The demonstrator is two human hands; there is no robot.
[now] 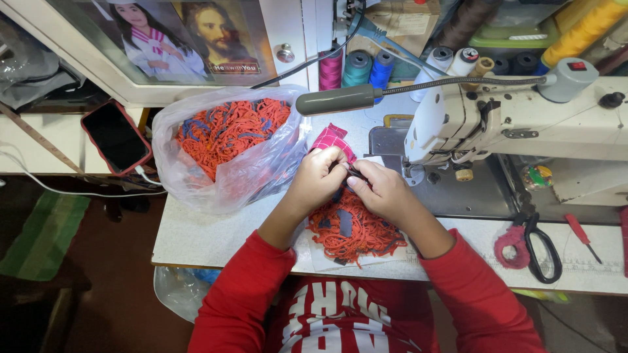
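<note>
My left hand and my right hand meet over the white table, both pinching a small pink checked fabric piece with a dark bit between the fingertips. Below the hands lies a loose heap of orange elastic loops mixed with grey scraps. To the left, an open clear plastic bag holds many more orange loops. Both arms wear red sleeves.
A white sewing machine stands at the right, its grey gooseneck lamp reaching over the table. Black scissors with pink-wrapped handle and a red screwdriver lie front right. Thread spools line the back. A phone rests left.
</note>
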